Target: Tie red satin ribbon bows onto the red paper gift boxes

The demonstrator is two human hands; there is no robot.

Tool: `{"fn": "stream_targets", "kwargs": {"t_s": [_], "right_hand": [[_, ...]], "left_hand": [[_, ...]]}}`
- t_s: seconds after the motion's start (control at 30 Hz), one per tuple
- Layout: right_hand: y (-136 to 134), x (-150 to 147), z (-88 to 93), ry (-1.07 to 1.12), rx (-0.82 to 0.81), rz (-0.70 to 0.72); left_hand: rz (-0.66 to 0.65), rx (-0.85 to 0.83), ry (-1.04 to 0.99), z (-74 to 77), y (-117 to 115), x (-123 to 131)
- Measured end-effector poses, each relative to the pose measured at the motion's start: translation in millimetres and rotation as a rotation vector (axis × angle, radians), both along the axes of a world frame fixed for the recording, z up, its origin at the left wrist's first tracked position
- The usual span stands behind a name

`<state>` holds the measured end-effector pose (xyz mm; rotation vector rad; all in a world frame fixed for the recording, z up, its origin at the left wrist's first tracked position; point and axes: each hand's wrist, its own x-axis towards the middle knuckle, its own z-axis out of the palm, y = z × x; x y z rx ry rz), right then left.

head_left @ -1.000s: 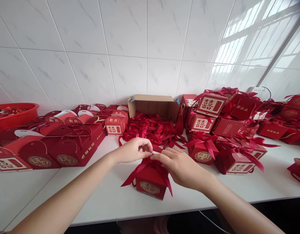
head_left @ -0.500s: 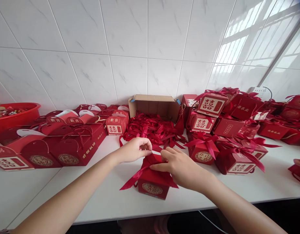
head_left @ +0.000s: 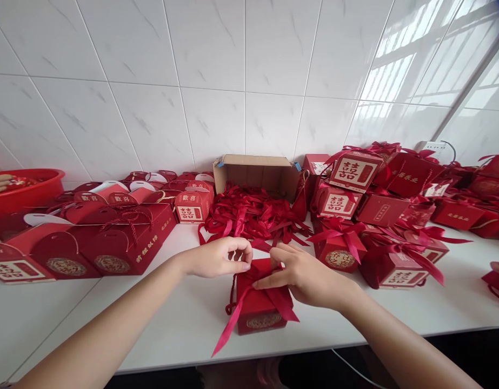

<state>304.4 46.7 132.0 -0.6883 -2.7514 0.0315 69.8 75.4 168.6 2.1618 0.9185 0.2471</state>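
A small red gift box (head_left: 262, 323) with a round gold emblem stands near the table's front edge. Red satin ribbon (head_left: 233, 327) crosses its top, one tail hanging towards the front left and another to the front right. My left hand (head_left: 223, 256) is at the box's rear left, thumb and fingers closed in a pinch; what they hold is too small to make out. Over the right side of the box, my right hand (head_left: 304, 275) has curled fingers, with one finger pressing the ribbon at the crossing. A twisted red cord (head_left: 230, 308) hangs at the left side.
Behind the gift box, loose ribbons (head_left: 253, 216) spill from an open cardboard box (head_left: 255, 161). Untied red boxes (head_left: 123, 251) line the left; ribboned boxes (head_left: 354, 173) are piled right. Another person's hand (head_left: 0, 182) is at a red basin (head_left: 26, 194).
The gift box has turned a little and shifted slightly right. Its left ribbon tail now hangs further forward. My hands stay close over it, the left slightly lower.
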Motion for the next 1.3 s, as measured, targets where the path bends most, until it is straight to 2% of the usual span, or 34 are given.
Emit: {"fn": "stream_targets", "kwargs": {"t_s": [0.27, 0.5, 0.73, 0.9, 1.1, 1.3], "right_hand": [[0, 0, 0.8, 0.018, 0.002, 0.014], [-2, 0, 1.0, 0.014, 0.005, 0.011], [-2, 4, -0.5, 0.034, -0.013, 0.038], [-3, 3, 1.6, 0.037, -0.025, 0.029], [-3, 3, 1.6, 0.069, -0.009, 0.038], [-2, 7, -4.1, 0.163, -0.003, 0.061]], "left_hand": [[-0.049, 0.031, 0.093, -9.6, 2, -2], [-0.082, -0.006, -0.087, -16.2, 2, -2], [0.061, 0.028, -0.211, -24.2, 0, 3], [0.109, 0.052, -0.277, -27.1, -9, 11], [0.245, 0.054, -0.371, -37.7, -18, 24], [0.275, 0.035, -0.379, -43.4, -18, 29]]}}
